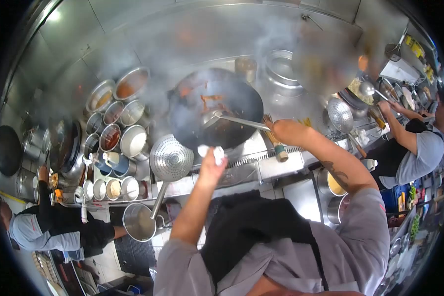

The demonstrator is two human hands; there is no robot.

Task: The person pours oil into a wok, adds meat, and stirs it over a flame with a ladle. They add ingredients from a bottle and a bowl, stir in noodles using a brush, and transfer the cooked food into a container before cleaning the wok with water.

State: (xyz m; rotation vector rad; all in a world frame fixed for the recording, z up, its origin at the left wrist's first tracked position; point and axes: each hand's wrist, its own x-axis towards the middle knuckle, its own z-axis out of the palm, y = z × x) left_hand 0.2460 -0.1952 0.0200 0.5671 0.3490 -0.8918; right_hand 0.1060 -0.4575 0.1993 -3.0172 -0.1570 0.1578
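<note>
A large dark wok (241, 106) holds reddish-orange food and gives off steam. My right hand (288, 132) is closed round the handle of a metal ladle (213, 118), whose bowl rests inside the wok. At the near left rim of the wok, my left hand (213, 164) is closed on a white cloth (211, 153); the grip on the rim itself is partly hidden. A perforated strainer (171, 157) lies just left of my left hand. Beside my right hand is a bamboo brush (278, 144).
Metal bowls of sauces and powders (109, 137) stand at left. A pot (139, 222) sits below the strainer. Another strainer (340, 115) and a steel pot (283, 70) are to the right. Co-workers (408, 148) stand at right and left (49, 227).
</note>
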